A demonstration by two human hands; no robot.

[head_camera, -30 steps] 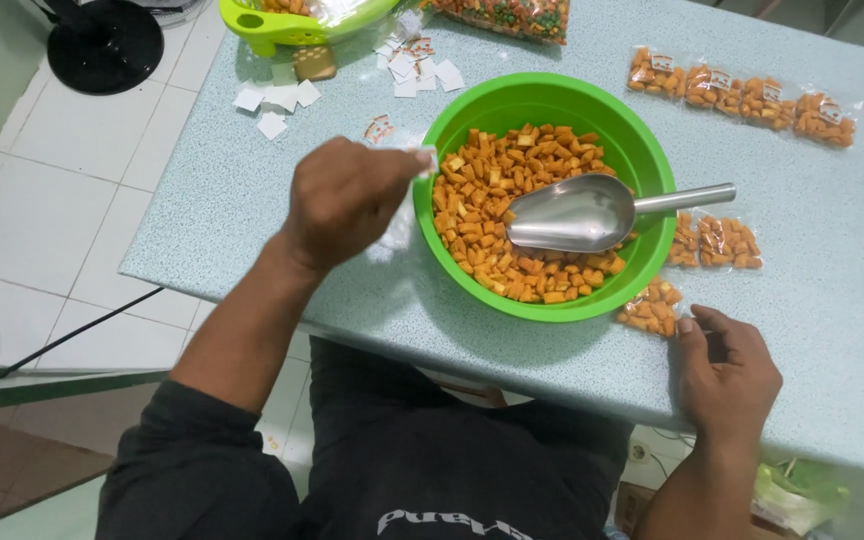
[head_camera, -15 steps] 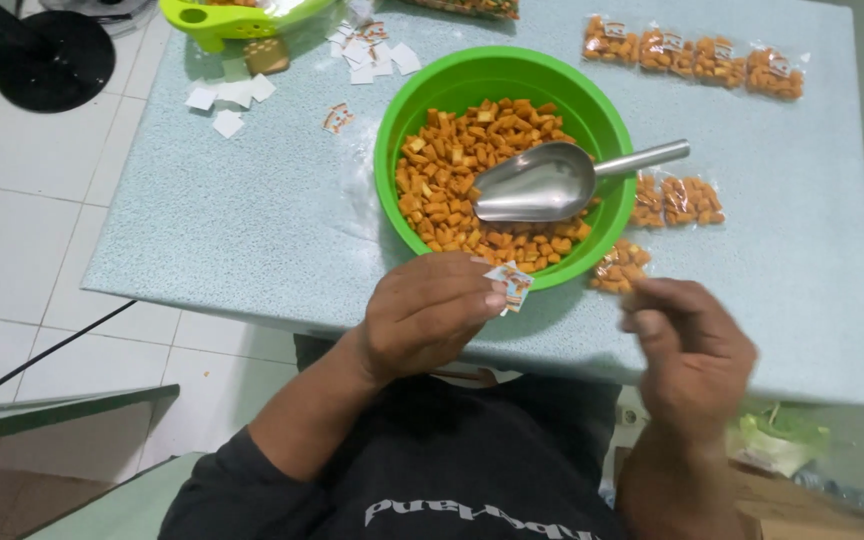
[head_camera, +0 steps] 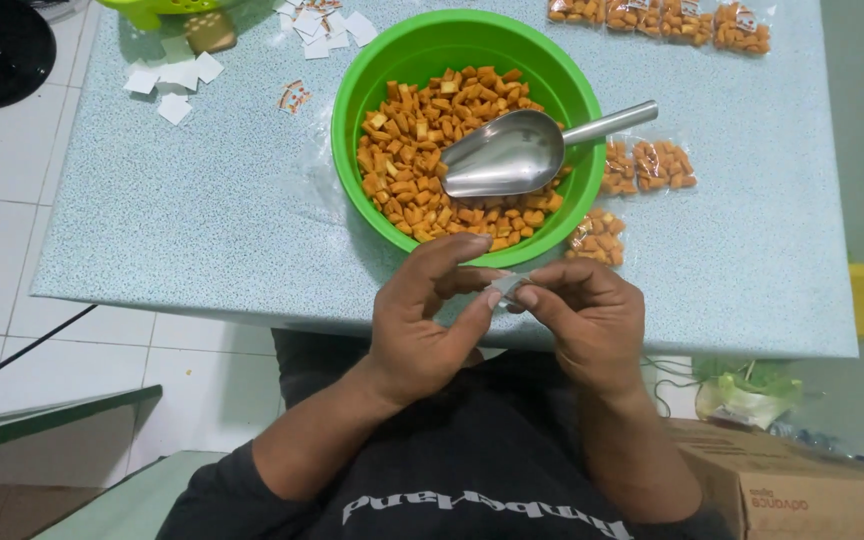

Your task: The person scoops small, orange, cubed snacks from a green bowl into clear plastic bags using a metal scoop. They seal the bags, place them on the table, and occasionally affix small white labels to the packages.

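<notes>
My left hand (head_camera: 422, 315) and my right hand (head_camera: 587, 310) meet at the table's near edge, both pinching a small clear plastic bag (head_camera: 508, 287) between their fingertips. Just beyond them stands a green bowl (head_camera: 382, 60) full of orange snack pieces (head_camera: 412, 150). A metal scoop (head_camera: 512, 150) lies in the bowl, its handle pointing right over the rim.
Filled snack packets (head_camera: 647, 165) lie right of the bowl, one more (head_camera: 600, 236) by its near rim, and a row (head_camera: 657, 15) at the far edge. Small paper labels (head_camera: 177, 80) are scattered far left. A cardboard box (head_camera: 802, 485) stands on the floor at lower right.
My left hand came back from the labels beside the bowl to the near edge. My right hand rose from the table to join it, and both now pinch the small bag.
</notes>
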